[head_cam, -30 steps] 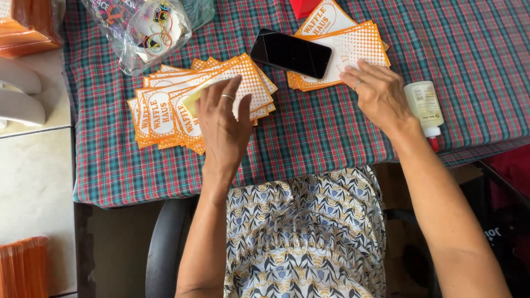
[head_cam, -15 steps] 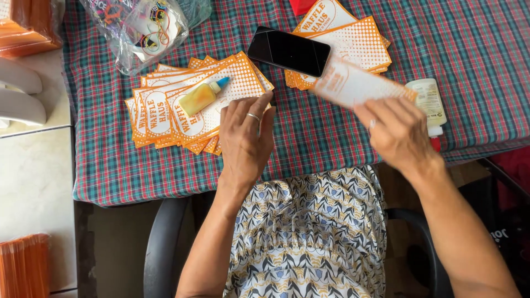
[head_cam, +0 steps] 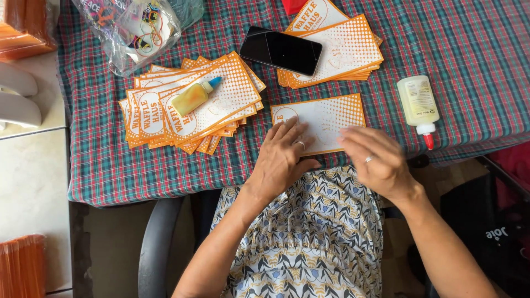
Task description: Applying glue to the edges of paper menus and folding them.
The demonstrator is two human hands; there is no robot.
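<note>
At the near edge of the checked tablecloth (head_cam: 475,49), a single orange-and-white card (head_cam: 326,118) is pressed flat by both hands.

The left hand (head_cam: 281,160) is laid open on the card's lower left; the right hand (head_cam: 375,160) is spread, fingers loosely bent, at its lower right. A fanned card pile (head_cam: 165,116) with a small yellow glue bottle (head_cam: 194,96) is seen at ten o'clock, a black phone (head_cam: 281,51) and second stack (head_cam: 353,55) at twelve, a larger glue bottle (head_cam: 418,105) at two.

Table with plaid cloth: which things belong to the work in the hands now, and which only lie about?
In the work:
- single orange-and-white card, under left hand and right hand
- fanned card stack
- second card stack
- small yellow glue bottle
- larger glue bottle

Lying about:
- black phone
- plastic bag
</note>
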